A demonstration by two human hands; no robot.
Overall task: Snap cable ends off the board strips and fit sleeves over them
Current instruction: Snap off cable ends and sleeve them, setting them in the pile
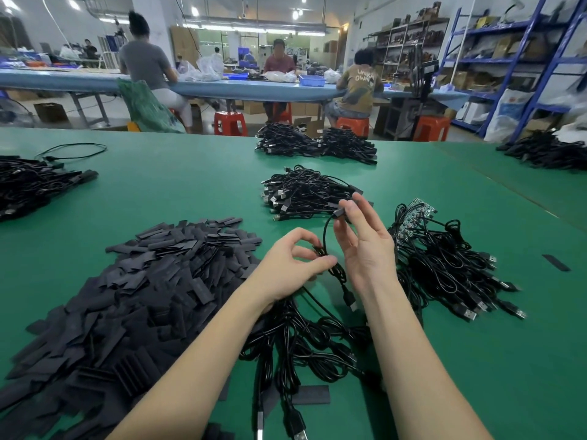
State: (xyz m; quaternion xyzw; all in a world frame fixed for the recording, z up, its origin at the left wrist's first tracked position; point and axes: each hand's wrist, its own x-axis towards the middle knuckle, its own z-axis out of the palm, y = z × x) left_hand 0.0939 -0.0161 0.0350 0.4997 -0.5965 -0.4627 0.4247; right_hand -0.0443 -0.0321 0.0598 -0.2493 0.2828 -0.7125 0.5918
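My left hand [293,263] pinches a coiled black cable [324,236] near its middle loop. My right hand [365,239] holds the same cable's upper end between thumb and fingertips, where a dark sleeve [343,212] sits on the end. The cable's USB plug [349,298] hangs below my hands. A big heap of flat black sleeves [136,296] lies to the left. A bundle of cables attached to green board strips [416,214] lies to the right. More loose cables [305,338] lie under my forearms.
Finished cable piles lie ahead [301,193], farther back [314,144], at far left [28,182] and far right [546,150] on the green table [178,185]. One stray sleeve [556,262] lies at right. People sit at a blue bench behind.
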